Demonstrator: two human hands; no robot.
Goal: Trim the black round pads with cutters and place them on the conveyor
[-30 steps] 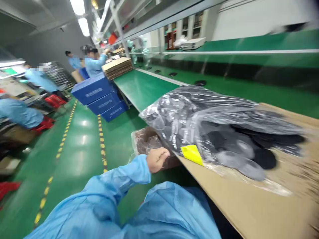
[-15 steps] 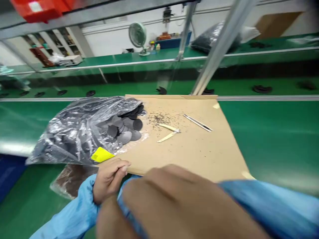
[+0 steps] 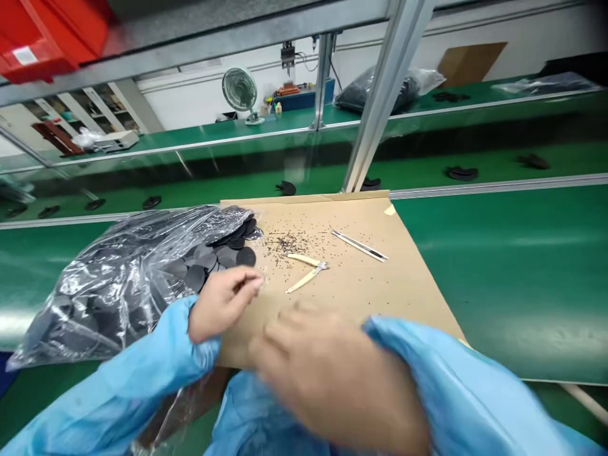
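Observation:
My left hand (image 3: 224, 303) hovers at the near left of a cardboard sheet (image 3: 380, 291), beside the mouth of a clear plastic bag (image 3: 109, 272). Its thumb and fingers are pressed together; whatever they may hold is hidden. Dark grey ridged discs (image 3: 246, 256) spill from the bag onto the cardboard. Smeared by motion, my right hand (image 3: 327, 373) is over the near edge of the sheet, and its fingers cannot be read. Beyond both hands lie yellow-handled nippers (image 3: 308, 272), handles spread, and a slim white-and-dark tool (image 3: 360, 246). Tiny black scraps (image 3: 289, 242) are scattered next to them.
A metal post (image 3: 375, 107) rises behind the cardboard. Dark curved pieces (image 3: 462, 173) are spaced along a green strip at the back. A red bin (image 3: 52, 38) hangs at upper left, and a green fan (image 3: 240, 92) stands on the far shelf.
My left hand has left the cardboard's near edge and come up over it. The right hand has drawn lower and farther from the camera. A yellow tag by the bag is out of sight.

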